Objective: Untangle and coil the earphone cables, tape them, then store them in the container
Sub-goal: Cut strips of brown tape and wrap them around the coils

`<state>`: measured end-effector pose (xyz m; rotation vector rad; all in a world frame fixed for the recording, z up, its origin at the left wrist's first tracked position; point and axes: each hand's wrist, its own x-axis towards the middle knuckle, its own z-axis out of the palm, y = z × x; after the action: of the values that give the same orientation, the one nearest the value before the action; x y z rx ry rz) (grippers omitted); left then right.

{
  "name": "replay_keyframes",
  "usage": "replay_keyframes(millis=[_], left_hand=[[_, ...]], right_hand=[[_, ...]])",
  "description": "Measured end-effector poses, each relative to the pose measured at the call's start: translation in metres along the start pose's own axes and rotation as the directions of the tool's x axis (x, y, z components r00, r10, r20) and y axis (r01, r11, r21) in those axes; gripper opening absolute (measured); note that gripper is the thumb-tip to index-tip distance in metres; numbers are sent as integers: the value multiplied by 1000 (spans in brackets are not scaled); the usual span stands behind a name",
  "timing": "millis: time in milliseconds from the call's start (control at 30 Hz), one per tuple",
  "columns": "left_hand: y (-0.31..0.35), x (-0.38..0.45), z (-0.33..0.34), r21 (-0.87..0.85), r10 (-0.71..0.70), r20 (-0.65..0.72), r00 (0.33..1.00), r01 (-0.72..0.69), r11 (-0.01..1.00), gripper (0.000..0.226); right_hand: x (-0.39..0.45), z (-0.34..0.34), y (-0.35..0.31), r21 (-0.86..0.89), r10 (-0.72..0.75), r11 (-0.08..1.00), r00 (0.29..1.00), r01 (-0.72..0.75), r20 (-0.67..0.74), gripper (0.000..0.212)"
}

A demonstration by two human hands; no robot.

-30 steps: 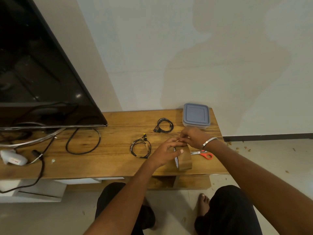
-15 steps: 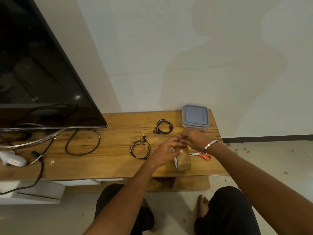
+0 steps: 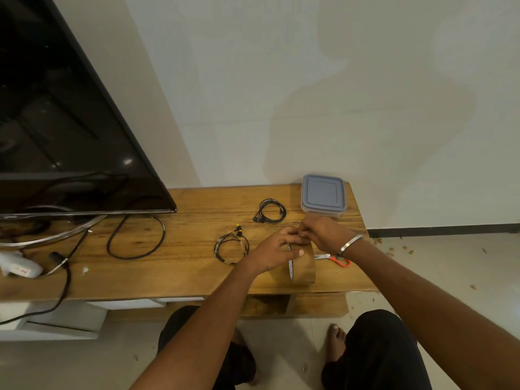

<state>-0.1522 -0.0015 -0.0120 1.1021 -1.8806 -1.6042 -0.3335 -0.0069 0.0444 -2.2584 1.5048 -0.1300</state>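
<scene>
Earphone coils lying flat on wooden bench top [image 3: 183, 249], two of them: one [image 3: 232, 247] with yellow-tipped buds just left of left hand [image 3: 277, 247], apart from it; other [image 3: 270, 211], all black, farther back, near container [image 3: 323, 197]. Container at back right corner, grey lid shut. Brown tape roll [image 3: 303, 267] upright on edge near front of bench, under both hands. Left hand closed over top of roll, thumb pressed along its side. Right hand [image 3: 323, 232], bangle on wrist, pinched shut at top of roll, fingertips meeting left hand's; loose tape end hidden, cannot tell whether gripped. Orange-handled scissors [image 3: 336, 259] flat just right of roll, partly under right wrist. Television [image 3: 70, 122] and loose black cable [image 3: 135, 237] well left.
</scene>
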Motion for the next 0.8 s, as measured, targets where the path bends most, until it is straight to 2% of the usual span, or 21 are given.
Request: replay_keyframes(millis=[600, 700, 800], left_hand=[[8, -1, 0, 12, -12, 40, 999, 12, 1000, 36], [9, -1, -2, -7, -9, 40, 999, 10, 1000, 37], [10, -2, -2, -18, -21, 32, 999, 22, 1000, 41]], right_hand=[[3, -2, 4, -17, -1, 1000, 1000, 1, -19, 21], [-1, -4, 2, 129, 88, 989, 991, -75, -99, 26], [-4, -4, 10, 265, 206, 954, 949, -140, -238, 31]])
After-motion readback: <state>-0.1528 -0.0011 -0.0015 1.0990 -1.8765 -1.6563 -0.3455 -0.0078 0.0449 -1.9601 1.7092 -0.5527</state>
